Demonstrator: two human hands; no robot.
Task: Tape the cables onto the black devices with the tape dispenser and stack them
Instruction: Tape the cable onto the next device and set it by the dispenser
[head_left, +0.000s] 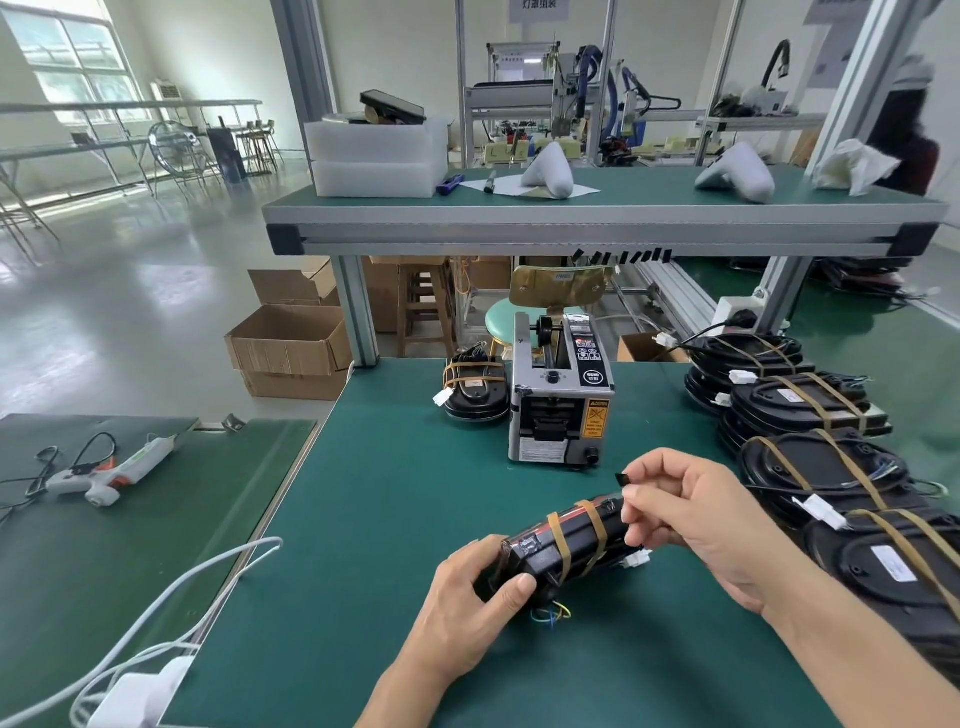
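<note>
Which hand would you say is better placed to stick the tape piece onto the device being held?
The right hand, probably: it pinches the small black tape piece just above the black device, while the left hand grips the device's near end.

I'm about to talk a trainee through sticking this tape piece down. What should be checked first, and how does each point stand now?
1. Tape piece in hand: ok, pinched by the right hand.
2. Device held steady: ok, the left hand grips its near end above the mat.
3. Cable lying flat where the tape goes: cannot tell, the fingers hide that end.
4. Tape free of folds: cannot tell, too small.
5. Dispenser within reach for another piece: ok, just behind the hands.
6. Stack to receive the device: ok, at right.
</note>
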